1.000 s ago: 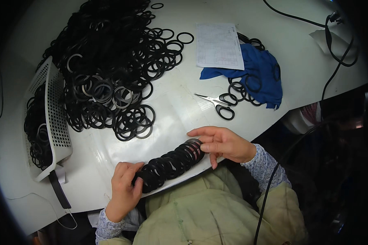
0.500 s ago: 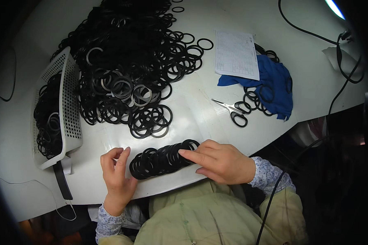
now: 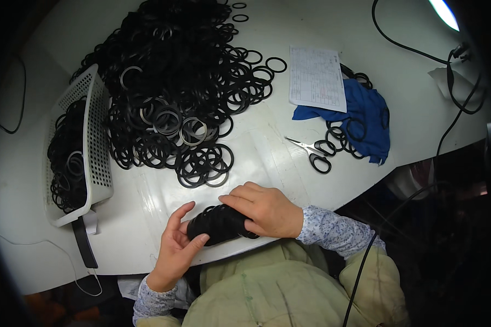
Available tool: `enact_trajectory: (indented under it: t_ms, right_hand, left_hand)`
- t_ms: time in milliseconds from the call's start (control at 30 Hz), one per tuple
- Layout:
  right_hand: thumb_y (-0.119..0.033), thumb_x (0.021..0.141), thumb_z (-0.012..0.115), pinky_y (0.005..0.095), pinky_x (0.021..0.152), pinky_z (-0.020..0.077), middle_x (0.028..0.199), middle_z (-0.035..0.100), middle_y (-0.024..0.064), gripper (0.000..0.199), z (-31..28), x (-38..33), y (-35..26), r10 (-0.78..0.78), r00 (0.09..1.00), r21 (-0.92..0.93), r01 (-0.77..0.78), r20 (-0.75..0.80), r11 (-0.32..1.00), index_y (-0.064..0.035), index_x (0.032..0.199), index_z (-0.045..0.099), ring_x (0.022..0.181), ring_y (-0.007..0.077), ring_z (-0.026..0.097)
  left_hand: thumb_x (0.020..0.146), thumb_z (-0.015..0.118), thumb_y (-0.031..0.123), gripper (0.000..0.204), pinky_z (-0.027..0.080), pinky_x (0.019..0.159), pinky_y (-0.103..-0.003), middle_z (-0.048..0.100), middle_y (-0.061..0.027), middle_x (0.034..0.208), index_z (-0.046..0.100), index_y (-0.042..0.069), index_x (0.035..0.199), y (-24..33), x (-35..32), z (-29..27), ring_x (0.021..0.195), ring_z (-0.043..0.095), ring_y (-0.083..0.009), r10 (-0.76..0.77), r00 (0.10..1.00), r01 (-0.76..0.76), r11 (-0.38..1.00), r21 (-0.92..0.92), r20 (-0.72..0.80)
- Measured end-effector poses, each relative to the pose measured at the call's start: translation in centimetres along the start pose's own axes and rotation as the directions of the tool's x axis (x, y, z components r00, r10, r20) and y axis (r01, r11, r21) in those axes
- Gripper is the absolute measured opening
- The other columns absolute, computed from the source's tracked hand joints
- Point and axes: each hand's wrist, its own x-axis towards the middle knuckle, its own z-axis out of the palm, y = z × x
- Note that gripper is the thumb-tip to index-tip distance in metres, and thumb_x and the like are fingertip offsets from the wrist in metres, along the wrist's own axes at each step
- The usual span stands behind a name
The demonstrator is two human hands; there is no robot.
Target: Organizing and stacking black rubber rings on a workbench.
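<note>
**Two hands press a row of black rings together at the tabletop's edge**

A person's left hand (image 3: pixel 175 252) and right hand (image 3: pixel 264 210) close from either end on a short stack (image 3: pixel 219 223) of black rings lying on its side on the white tabletop (image 3: pixel 147 201), right at the near edge and just in front of the person's body. The left hand cups one end, thumb and fingers partly spread against it; the right lies over the top and far end, fingers curled down onto the rings. Both are grasping the stack, neither clenched tight.

The rings look thin, light and probably rubbery, so a loose row like this would likely buckle or spill if lifted from the middle. Steady pressure on both ends, as here, seems the surest hold.

Beyond the hands, well apart, a large heap (image 3: pixel 169 87) of the same rings covers the tabletop, some showing pale grey faces. Off to the left of the hands sits a white perforated basket (image 3: pixel 95 147) with more rings in it. To the right and beyond lie small scissors (image 3: pixel 310 151), a blue cloth (image 3: pixel 368 117) with a few rings on it, and a printed sheet (image 3: pixel 317 77). Dark cables (image 3: pixel 463 103) trail off at far right.
</note>
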Motion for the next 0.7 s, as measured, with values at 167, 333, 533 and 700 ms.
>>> enact_trajectory:
  t_ms: [167,333,533,700]
  right_hand:
    - [-0.011,0.075,0.073,0.0386,0.073,0.0525,0.09,0.064,0.0076,0.035,0.3,0.7,0.8,-0.037,0.997,0.126,0.046,-0.068,0.991,-0.0048,0.109,0.068,0.09,0.0285,0.062]
    - [-0.012,0.076,0.076,0.0376,0.069,0.0507,0.085,0.066,0.0069,0.029,-0.7,-0.1,0.8,0.032,0.995,0.069,-0.026,-0.089,0.997,-0.0067,0.104,0.072,0.081,0.0279,0.062]
    - [-0.011,0.074,0.077,0.0373,0.068,0.0511,0.084,0.067,0.006,0.027,-0.7,-0.6,1.2,0.051,0.995,0.083,-0.043,-0.086,0.996,-0.008,0.101,0.073,0.078,0.0272,0.061]
    - [-0.01,0.073,0.076,0.0381,0.069,0.0518,0.084,0.067,0.0061,0.028,-0.2,-0.4,0.7,0.027,0.996,0.095,-0.019,-0.085,0.995,-0.0081,0.101,0.073,0.078,0.0281,0.062]
  left_hand:
    - [0.094,0.065,-0.006,0.067,0.048,0.097,-0.028,0.069,-0.0144,0.118,0.03,-0.003,0.151,0.2,-0.1,1.3,0.108,0.065,-0.016,0.137,0.986,-0.145,0.986,0.083,0.098]
    - [0.093,0.066,-0.008,0.067,0.048,0.096,-0.027,0.069,-0.0134,0.119,0.032,-0.003,0.15,0.0,0.7,1.4,0.109,0.064,-0.0153,0.056,0.996,-0.057,0.998,0.025,0.063]
    - [0.092,0.065,-0.008,0.066,0.048,0.098,-0.028,0.067,-0.0128,0.12,0.033,-0.003,0.15,-0.4,0.8,2.1,0.112,0.063,-0.0149,0.121,0.988,-0.13,0.987,0.095,0.096]
    - [0.091,0.065,-0.01,0.067,0.048,0.099,-0.028,0.067,-0.0136,0.12,0.034,-0.003,0.15,-0.3,0.3,2.7,0.113,0.062,-0.0155,0.083,0.993,-0.092,0.99,0.111,0.087]
